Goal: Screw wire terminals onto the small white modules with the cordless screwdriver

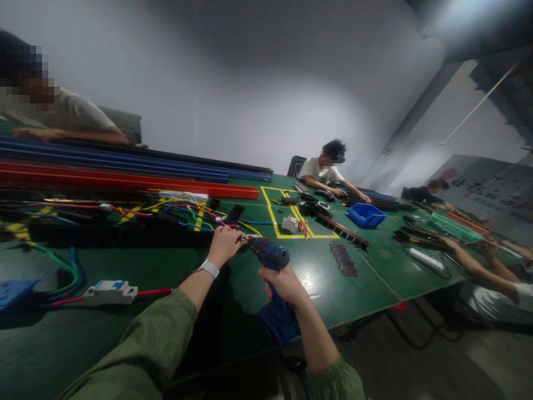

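Observation:
My right hand [286, 282] is wrapped round the handle of a blue cordless drill [270, 253], whose chuck points left. At the drill's front end is my left hand [226, 244], its fingers closed around something small that I cannot make out. Beside that hand runs a long black strip [125, 234] with red, yellow, green and blue wires [195, 214] along it. A small black part [234, 214] stands just beyond my left fingers. Nearer me on the left, a white circuit breaker [111, 291] lies with a red wire attached.
Red channels [166, 182] and blue channels [125, 158] lie along the back left. A blue bin [366, 214] and a white breaker [290, 223] stand on the green table [375, 278]. Co-workers [318, 169] sit at the far side and the right.

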Demonstrator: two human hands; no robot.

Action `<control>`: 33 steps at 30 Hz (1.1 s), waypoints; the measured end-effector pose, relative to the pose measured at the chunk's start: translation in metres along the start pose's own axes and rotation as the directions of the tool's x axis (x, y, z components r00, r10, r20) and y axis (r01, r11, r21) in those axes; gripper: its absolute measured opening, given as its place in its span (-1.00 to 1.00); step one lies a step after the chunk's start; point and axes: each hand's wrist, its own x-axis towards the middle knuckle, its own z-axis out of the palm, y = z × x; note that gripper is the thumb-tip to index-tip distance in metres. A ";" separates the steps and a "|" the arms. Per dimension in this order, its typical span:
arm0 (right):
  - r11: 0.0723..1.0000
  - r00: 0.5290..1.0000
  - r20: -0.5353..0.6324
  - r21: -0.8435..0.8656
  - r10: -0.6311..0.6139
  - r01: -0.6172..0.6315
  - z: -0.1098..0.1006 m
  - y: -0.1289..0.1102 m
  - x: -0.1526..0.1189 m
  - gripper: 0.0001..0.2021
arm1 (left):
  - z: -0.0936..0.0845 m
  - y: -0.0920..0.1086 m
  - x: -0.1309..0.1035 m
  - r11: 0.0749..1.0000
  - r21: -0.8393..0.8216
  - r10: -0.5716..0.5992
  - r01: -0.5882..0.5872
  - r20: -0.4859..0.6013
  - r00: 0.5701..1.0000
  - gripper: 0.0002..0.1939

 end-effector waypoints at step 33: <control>1.000 1.000 0.019 0.002 -0.004 0.004 -0.001 0.002 0.003 -0.90 | 0.002 -0.002 -0.001 0.999 0.029 0.021 -0.020 -0.025 0.999 -0.73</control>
